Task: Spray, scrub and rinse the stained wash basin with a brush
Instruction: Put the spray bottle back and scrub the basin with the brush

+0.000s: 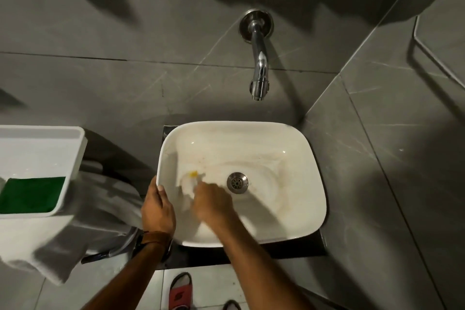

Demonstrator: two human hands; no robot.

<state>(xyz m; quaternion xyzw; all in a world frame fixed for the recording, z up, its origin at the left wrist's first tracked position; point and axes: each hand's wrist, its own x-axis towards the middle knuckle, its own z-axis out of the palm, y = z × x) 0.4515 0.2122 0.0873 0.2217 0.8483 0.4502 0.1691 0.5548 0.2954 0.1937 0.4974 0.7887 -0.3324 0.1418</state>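
Wash basin (297, 158) sits low in the middle of the view, white and rounded, up against a grey tiled wall (100, 33). Brown smears show on its inside, mostly along the back and the right side. A round metal drain (237, 183) is in the bottom of the bowl. A shiny tap (259, 58) sticks out of the wall above the basin. The right hand (214, 202) is down inside the bowl, just left of the drain. Its fingers are curled shut around a brush (190, 181), which looks white with a bit of yellow on it, but it is too blurry to see its shape well. The brush is against the left inner side of the bowl. The left hand (157, 209) rests on the left rim of the basin, with its fingers bent over the edge and holding it. A brown watch strap (154, 236) is on that wrist. To the left, a white tray (75, 156) holds a green pad (31, 194). A grey towel (100, 209) hangs between the tray and the basin. A red slipper (180, 290) is on the floor at the bottom.
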